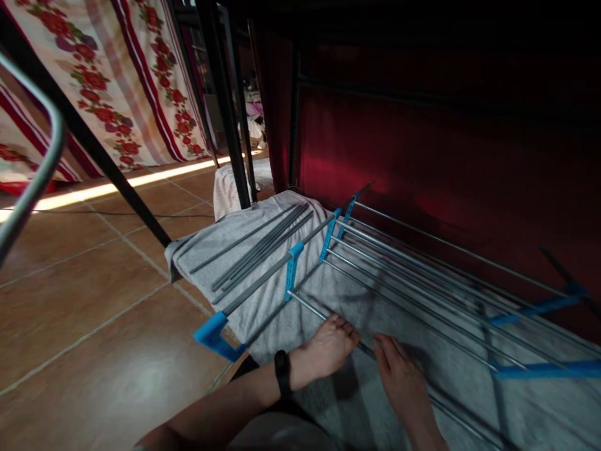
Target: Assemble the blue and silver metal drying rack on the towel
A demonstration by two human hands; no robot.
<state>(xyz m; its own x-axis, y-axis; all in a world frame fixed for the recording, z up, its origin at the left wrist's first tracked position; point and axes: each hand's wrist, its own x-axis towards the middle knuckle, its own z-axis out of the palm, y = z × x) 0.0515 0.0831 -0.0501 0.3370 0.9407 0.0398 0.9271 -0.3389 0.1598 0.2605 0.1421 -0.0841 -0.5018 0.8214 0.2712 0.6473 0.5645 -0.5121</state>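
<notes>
While the grey towel (263, 238) is being used as floor padding, a drying-rack section (399, 269) of roughly seven steel rods is being laid flat on it against the red curtain (422, 144). About six loose rods (258, 247) are being kept together beside it. Four blue plastic connectors are being counted along the near side bar (263, 282). The nearest rod (310, 305) is being pinched by the left hand (323, 351), the right hand (399, 376) resting half-curled beside it.

Shiny metal rods (404, 275), matt grey cloth (328, 300)
</notes>
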